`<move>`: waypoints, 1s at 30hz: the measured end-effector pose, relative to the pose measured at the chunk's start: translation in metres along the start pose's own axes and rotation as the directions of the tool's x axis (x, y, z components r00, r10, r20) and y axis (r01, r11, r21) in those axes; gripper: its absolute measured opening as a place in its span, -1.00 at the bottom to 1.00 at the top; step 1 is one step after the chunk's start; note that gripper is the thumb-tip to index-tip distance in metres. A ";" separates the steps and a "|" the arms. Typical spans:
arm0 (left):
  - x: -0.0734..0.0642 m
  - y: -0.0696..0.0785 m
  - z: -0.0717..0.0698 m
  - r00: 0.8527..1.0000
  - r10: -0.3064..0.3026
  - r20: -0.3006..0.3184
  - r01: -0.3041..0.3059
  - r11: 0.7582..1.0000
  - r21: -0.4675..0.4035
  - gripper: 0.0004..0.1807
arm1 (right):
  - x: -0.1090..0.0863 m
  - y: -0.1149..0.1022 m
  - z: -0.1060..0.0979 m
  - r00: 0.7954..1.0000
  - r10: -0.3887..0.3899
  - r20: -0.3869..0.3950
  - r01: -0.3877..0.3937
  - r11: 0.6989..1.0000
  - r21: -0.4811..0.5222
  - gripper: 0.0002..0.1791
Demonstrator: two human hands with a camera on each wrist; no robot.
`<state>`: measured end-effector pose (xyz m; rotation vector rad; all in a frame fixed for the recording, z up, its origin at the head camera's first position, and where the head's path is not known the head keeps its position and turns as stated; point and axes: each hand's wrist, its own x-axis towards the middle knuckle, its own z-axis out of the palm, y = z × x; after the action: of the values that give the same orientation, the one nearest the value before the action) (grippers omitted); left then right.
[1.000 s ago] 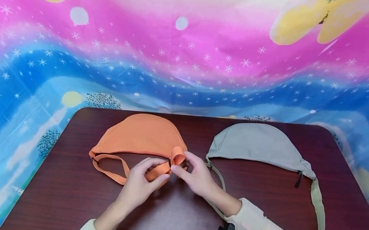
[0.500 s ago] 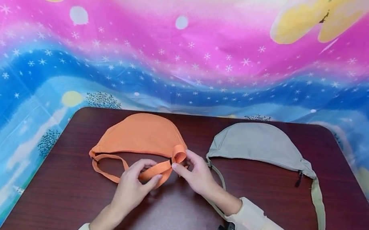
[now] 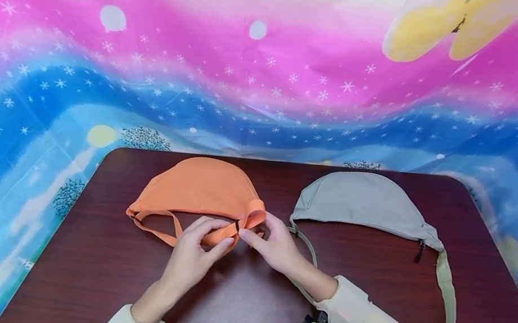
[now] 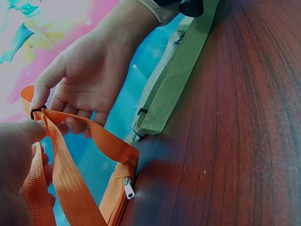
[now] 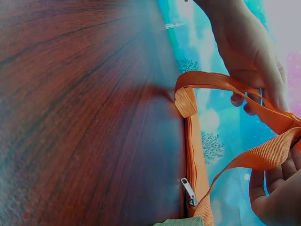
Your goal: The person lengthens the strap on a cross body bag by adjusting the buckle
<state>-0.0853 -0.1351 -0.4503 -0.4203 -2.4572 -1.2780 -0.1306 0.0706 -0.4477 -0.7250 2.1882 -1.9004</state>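
Observation:
An orange waist bag [image 3: 203, 186] lies on the table, curved side away from me. Its orange strap [image 4: 70, 179] is lifted toward me and runs through a black slider buckle [image 4: 37, 112]. My left hand [image 3: 194, 253] pinches the strap between thumb and fingers, just left of the buckle. On the other side, my right hand [image 3: 278, 245] pinches the strap at the buckle, thumb toward me. A small strap loop [image 3: 256, 213] stands up beside the right fingertips. In the right wrist view, the bag's zipper pull [image 5: 189, 190] hangs near its end.
A grey-green waist bag [image 3: 365, 205] lies to the right, its strap [image 3: 447, 296] looping toward me and passing behind my right wrist. The dark wooden table [image 3: 80, 274] has rounded back corners. A printed cloth [image 3: 271, 89] hangs behind it.
My left hand first shifts left along the strap, then comes back right toward the buckle. The loop by my right hand widens and leans right. The right hand stays nearly in place.

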 end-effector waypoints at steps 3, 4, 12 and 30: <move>0.001 0.001 0.000 1.000 -0.006 0.008 0.006 1.000 0.002 -0.64 | 0.001 0.001 0.001 1.000 -0.004 0.003 0.004 1.000 -0.018 -0.75; 0.001 0.001 0.000 1.000 -0.007 0.011 0.007 1.000 0.005 -0.64 | 0.001 0.001 0.001 1.000 -0.004 0.004 0.004 1.000 -0.024 -0.76; 0.003 0.004 -0.001 0.998 -0.026 0.053 0.025 0.999 0.021 -0.61 | 0.002 0.003 0.003 1.000 -0.022 -0.004 0.022 0.999 -0.025 -0.78; -0.006 -0.012 -0.013 1.000 0.004 0.018 -0.005 0.998 0.070 -0.63 | 0.003 0.004 0.009 1.000 -0.007 -0.019 0.006 0.999 -0.052 -0.76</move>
<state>-0.0825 -0.1531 -0.4551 -0.4205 -2.5061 -1.1868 -0.1310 0.0615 -0.4528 -0.7266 2.2571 -1.8681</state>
